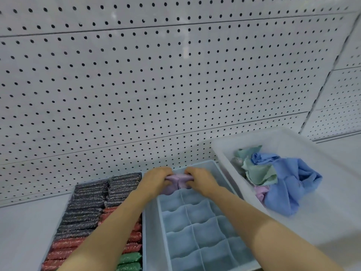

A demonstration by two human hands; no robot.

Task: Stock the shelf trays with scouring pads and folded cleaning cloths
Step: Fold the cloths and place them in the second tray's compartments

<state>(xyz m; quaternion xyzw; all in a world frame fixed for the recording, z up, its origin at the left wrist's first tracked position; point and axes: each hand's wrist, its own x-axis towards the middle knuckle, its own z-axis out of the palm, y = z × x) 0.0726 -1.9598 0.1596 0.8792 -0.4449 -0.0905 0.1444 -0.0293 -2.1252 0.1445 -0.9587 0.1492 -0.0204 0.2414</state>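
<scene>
A light blue divided tray [197,229] lies on the shelf in front of me, its visible compartments holding nothing. At its far end a folded lilac cloth [176,183] sits in a back compartment. My left hand [156,179] grips the cloth's left side and my right hand [201,178] grips its right side. To the left, a tray is packed with rows of scouring pads [88,204], dark grey at the back, red in front, green at the near right. On the right, a white bin [277,137] holds loose blue, green and lilac cloths [281,178].
A white pegboard wall [156,85] rises right behind the trays. White shelf surface [29,227] shows left of the scouring pad tray. The white bin stands tilted against the divided tray's right side.
</scene>
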